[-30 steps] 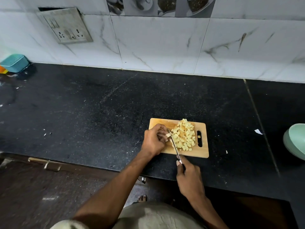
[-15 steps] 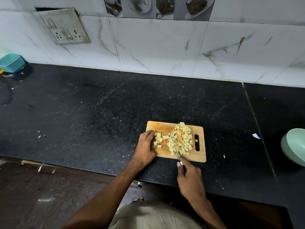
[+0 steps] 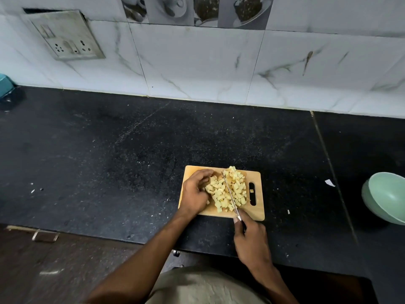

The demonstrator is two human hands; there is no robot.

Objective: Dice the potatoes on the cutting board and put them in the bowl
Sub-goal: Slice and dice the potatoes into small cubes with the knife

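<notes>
Pale yellow potato cubes (image 3: 226, 190) lay heaped on a wooden cutting board (image 3: 256, 212), the left hand (image 3: 194, 194) cupped against them, the right hand (image 3: 249, 240) gripping a knife (image 3: 230, 191); dicing looked done, so scooping into the green bowl (image 3: 386, 197) well to the right likely came next

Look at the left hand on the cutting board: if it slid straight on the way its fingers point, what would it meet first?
The left hand points right, into the potato cubes; it would likely push those first, then the knife blade lying among them.
</notes>
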